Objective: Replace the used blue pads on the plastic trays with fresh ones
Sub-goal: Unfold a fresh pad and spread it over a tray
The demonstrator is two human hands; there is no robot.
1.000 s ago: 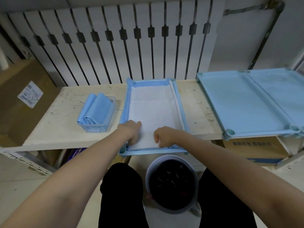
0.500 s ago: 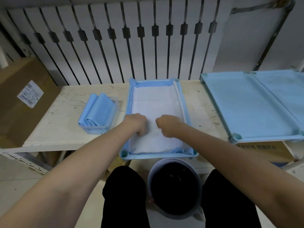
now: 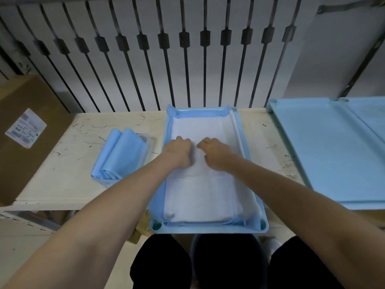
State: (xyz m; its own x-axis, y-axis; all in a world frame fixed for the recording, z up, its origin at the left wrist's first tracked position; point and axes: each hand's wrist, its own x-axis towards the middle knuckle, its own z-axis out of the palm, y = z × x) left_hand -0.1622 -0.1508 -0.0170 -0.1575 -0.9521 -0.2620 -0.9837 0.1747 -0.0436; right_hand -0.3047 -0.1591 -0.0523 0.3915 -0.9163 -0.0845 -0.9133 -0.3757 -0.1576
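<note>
A light blue plastic tray point(image 3: 208, 230) lies lengthwise on the white table, its near end hanging over the table edge. A pad point(image 3: 200, 197), white side up with blue edges turned up along the tray walls, lines it. My left hand point(image 3: 178, 152) and my right hand point(image 3: 213, 153) press side by side on the pad around the middle of the tray, fingers pointing away from me and slightly bent. Neither hand holds anything. To the left, a stack of folded blue pads point(image 3: 123, 153) sits in a clear container.
Two bare blue trays point(image 3: 325, 155) lie on the table's right side. A dark bin point(image 3: 227, 259) stands on the floor between my knees, under the tray's near end. A cardboard box point(image 3: 27, 138) stands at the left. A white slatted panel point(image 3: 187, 59) backs the table.
Both hands have slid along the pad from the tray's near end to its middle, away from me, staying side by side on the white surface.
</note>
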